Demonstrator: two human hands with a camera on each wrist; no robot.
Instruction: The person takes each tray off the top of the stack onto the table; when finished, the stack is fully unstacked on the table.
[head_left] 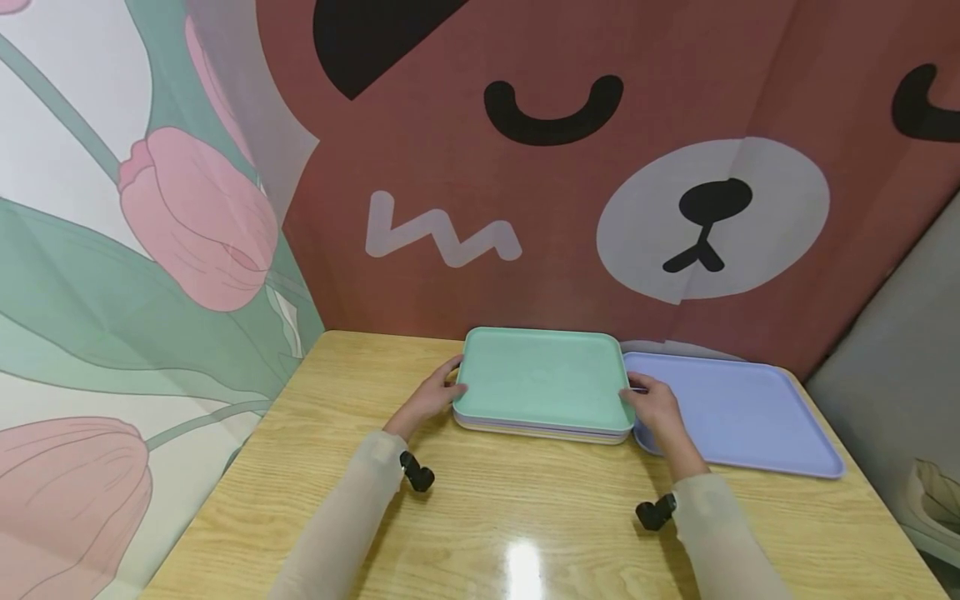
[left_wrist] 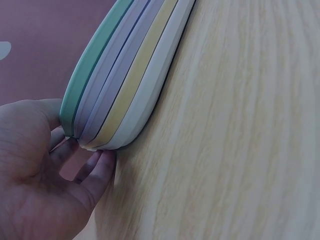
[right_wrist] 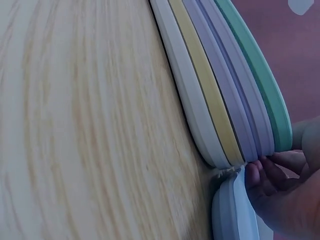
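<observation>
One of the hands [left_wrist: 37, 172] grips stacked trays [left_wrist: 125, 72] above woodgrain [left_wrist: 230, 125].

At the far edge of the table [head_left: 487, 500], stacked trays [head_left: 543, 379] look like smooth, matt plastic, as does the lavender tray [head_left: 738, 417] toward the right edge. The table looks wood-grained, smooth and glossy; the sleeves [head_left: 345, 517], cloth.

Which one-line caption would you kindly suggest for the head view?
Left hand and right hand grip a green-topped tray stack beside a lavender tray on a wood-grain table.
</observation>
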